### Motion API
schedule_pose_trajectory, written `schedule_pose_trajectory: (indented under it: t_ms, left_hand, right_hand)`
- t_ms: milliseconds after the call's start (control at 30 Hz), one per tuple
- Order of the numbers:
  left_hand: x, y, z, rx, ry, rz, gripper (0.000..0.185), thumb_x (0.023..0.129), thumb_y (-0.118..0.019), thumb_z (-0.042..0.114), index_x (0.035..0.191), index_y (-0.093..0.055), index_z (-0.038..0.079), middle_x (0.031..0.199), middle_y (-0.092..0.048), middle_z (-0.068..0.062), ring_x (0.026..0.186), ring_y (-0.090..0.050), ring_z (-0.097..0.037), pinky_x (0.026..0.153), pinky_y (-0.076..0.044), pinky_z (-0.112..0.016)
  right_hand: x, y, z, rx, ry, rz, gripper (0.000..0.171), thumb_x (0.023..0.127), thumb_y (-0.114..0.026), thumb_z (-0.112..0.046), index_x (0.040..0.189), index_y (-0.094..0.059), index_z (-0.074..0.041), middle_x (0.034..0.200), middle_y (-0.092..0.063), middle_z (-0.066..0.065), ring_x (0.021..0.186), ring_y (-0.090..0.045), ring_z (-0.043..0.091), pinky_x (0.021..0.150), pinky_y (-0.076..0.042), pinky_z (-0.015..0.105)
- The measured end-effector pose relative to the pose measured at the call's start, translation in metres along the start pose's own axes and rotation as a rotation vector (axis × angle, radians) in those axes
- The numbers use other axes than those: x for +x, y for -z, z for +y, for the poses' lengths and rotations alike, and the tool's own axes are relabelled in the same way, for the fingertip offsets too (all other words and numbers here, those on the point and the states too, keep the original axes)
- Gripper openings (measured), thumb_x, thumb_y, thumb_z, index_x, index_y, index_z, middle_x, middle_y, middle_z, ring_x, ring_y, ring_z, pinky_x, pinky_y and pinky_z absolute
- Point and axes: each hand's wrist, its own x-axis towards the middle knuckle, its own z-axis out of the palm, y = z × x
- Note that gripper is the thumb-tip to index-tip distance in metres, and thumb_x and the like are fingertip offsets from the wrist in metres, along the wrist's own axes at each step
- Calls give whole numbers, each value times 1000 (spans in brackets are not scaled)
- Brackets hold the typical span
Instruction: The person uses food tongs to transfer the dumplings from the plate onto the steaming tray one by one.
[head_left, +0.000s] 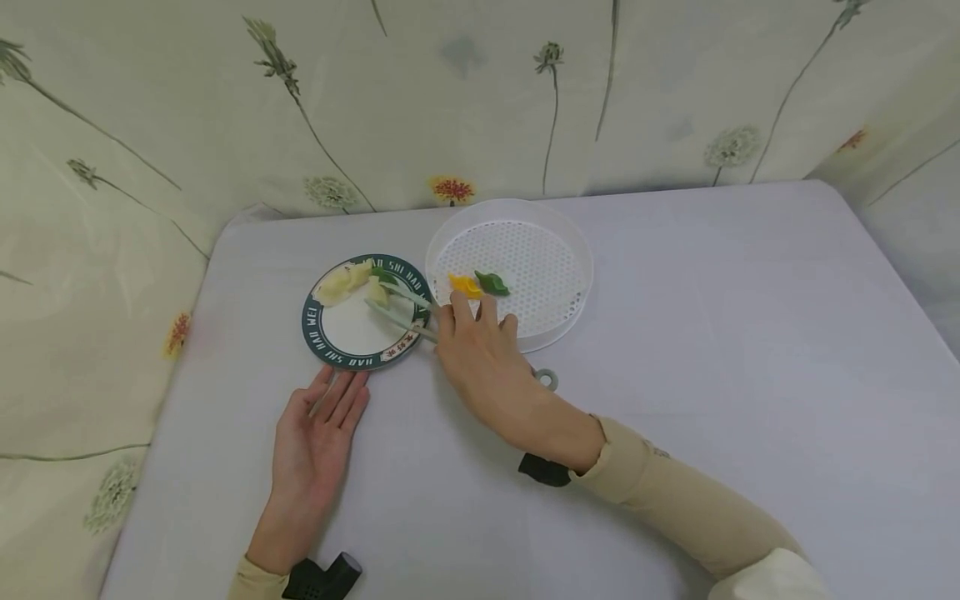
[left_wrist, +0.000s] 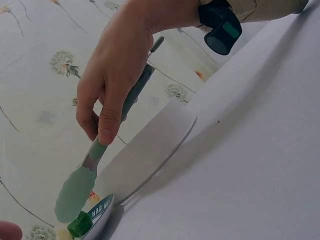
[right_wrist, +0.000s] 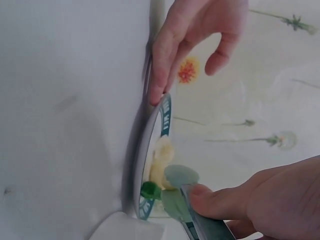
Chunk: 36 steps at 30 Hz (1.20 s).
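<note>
My right hand (head_left: 487, 367) grips a pair of light green tongs (left_wrist: 75, 195) by the handles, tips lowered over a green-rimmed plate (head_left: 311, 329). Between or right at the tong tips is a pale dumpling (head_left: 377, 292). Farther left on the plate lie more pale dumplings (head_left: 337, 285), and a green dumpling (left_wrist: 80, 224) sits by the tongs. My left hand (head_left: 318, 442) is palm up with fingers extended, fingertips at the plate's near rim. In the right wrist view the left hand's fingers (right_wrist: 162, 65) are right at the rim.
A round white perforated tray (head_left: 551, 287) stands right of the plate, close against it. Inside it lie a yellow dumpling (head_left: 467, 286) and a green dumpling (head_left: 492, 283), near my right fingers. A white cloth covers the table (head_left: 712, 333); a flower-patterned curtain (head_left: 495, 108) hangs behind.
</note>
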Motion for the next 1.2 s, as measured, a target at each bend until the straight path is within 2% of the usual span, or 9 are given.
schedule_pose_trajectory:
  t_ms: [133,233,367,633,833,1067,1200]
  left_hand:
    - [0,0,0,-1,-2,2,63,113,-31,19,174,-12,16,180,-18,-11,164,-34,-20,136,-34,-29]
    - [0,0,0,-2,-3,4,63,113,-31,19,174,-12,16,180,-19,-10,164,-34,-20,136,-34,-29]
    - [0,0,0,-10,-4,1,63,113,-31,19,174,-13,16,180,-19,-11,164,-34,-20,136,-34,-29]
    - [-1,-1,1,-9,-1,-8,64,113,-31,18,174,-11,16,180,-17,-10,164,-33,-20,136,-34,-28]
    - [-1,0,0,-17,-1,-6,64,113,-31,18,174,-11,16,180,-17,-11,164,-33,-20,136,-35,-28]
    - [-1,0,0,-9,-1,-4,64,113,-31,18,174,-11,16,180,-17,-11,164,-34,-20,135,-35,-27]
    - [-1,0,0,-3,-3,-3,64,113,-31,19,174,-11,16,181,-16,-11,164,-34,-19,135,-35,-27]
  right_hand:
    - [-3,5,6,40,-22,-10,29,107,-67,-23,117,-61,3,112,-56,15,97,-54,35,61,-42,36]
    - [-6,9,12,60,-35,-8,36,107,-68,-28,119,-60,4,119,-57,16,99,-54,36,62,-43,37]
    - [-10,15,21,50,-41,13,39,107,-68,-29,123,-60,6,126,-55,19,95,-53,36,60,-40,35]
    - [-15,23,42,2,-82,66,45,104,-71,-33,122,-59,7,110,-55,18,83,-48,33,57,-31,32]
    - [-15,21,61,-47,-106,127,45,102,-74,-33,108,-60,9,99,-53,19,73,-40,29,55,-21,29]
    - [-11,13,86,15,-161,53,42,106,-69,-26,106,-58,14,97,-50,22,75,-35,29,56,-21,30]
    - [-9,5,99,61,-204,41,39,106,-69,-21,101,-55,15,94,-49,24,75,-33,29,57,-22,31]
